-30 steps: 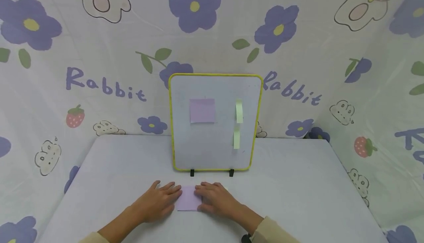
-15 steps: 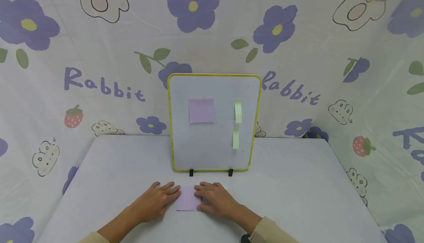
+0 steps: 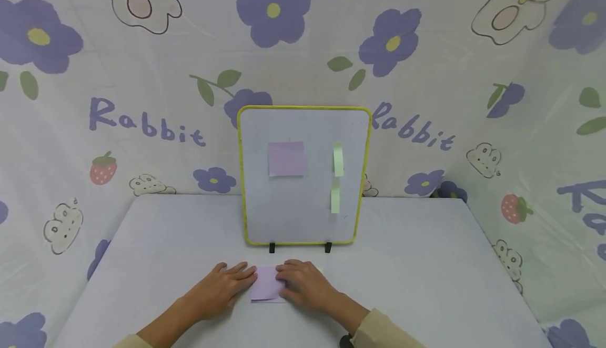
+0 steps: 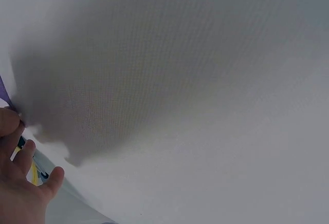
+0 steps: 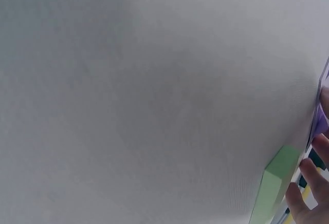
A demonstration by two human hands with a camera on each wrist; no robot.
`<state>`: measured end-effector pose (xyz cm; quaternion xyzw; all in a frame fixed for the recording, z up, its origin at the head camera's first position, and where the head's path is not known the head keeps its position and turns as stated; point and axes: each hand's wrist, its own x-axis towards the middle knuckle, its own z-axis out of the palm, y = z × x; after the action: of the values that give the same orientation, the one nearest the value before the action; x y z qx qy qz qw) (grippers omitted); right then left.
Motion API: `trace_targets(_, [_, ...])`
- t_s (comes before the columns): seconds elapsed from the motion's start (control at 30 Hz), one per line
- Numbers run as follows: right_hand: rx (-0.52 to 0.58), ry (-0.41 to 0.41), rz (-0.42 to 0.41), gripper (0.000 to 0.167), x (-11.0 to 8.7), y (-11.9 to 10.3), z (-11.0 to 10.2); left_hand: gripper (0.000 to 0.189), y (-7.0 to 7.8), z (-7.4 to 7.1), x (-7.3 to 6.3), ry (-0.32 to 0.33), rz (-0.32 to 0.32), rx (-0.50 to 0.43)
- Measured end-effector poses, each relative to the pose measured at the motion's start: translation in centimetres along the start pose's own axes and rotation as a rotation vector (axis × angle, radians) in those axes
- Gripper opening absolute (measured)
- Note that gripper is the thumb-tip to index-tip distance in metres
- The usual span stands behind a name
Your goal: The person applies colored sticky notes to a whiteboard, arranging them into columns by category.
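Observation:
A light purple sticky note pad lies on the white table between both hands. Its top sheet lifts off the sheets beneath along the near edge, toward the right corner. My right hand pinches this sheet's right side with thumb and fingers; a bit of purple shows among those fingers in the right wrist view. With extended, slightly spread fingers, my left hand presses on the pad's left edge. A pale green sticky note pad sits close beside the right hand, mostly hidden behind it in the head view.
Behind the hands stands a whiteboard with a yellow frame, on black feet. It bears a purple note and two narrow green strips. A curtain with flowers and rabbits surrounds the table.
The top purple sheet's near edge has come up at the right, and the right hand's fingers have drawn in slightly. The left hand stays on the pad; the head view has shifted a little.

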<state>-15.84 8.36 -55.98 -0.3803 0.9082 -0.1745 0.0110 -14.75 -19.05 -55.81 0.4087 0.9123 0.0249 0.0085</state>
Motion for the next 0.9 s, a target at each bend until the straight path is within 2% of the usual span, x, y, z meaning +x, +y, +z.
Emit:
trace_targets(0.2, [-0.026, 0.087, -0.014, 0.031, 0.63, -0.04, 0.72, 0.052, -0.07, 0.07, -0.43, 0.041, 0.022, 0.011])
trace_targets(0.3, [-0.028, 0.143, -0.006, 0.037, 0.83, -0.01, 0.99, 0.053, -0.03, -0.06, -0.48, 0.047, 0.026, 0.02])
trace_targets(0.47, [0.0, 0.178, 0.084, 0.057, 0.99, -0.14, 1.02, 0.053, 0.07, -0.34, -0.37, 0.023, 0.01, 0.003])
trace_targets(0.57, [0.024, 0.162, 0.137, 0.06, 0.97, -0.35, 0.75, 0.053, 0.1, -0.31, -0.29, -0.003, -0.006, -0.004])
trace_targets(0.77, [0.237, 0.066, 0.224, 0.048, 1.04, -0.47, 0.24, 0.052, 0.06, -0.06, -0.27, -0.018, -0.015, 0.011])
trace_targets(0.9, [0.347, 0.081, 0.187, 0.037, 1.01, -0.32, 0.36, 0.051, 0.09, 0.03, -0.24, -0.02, -0.016, 0.003])
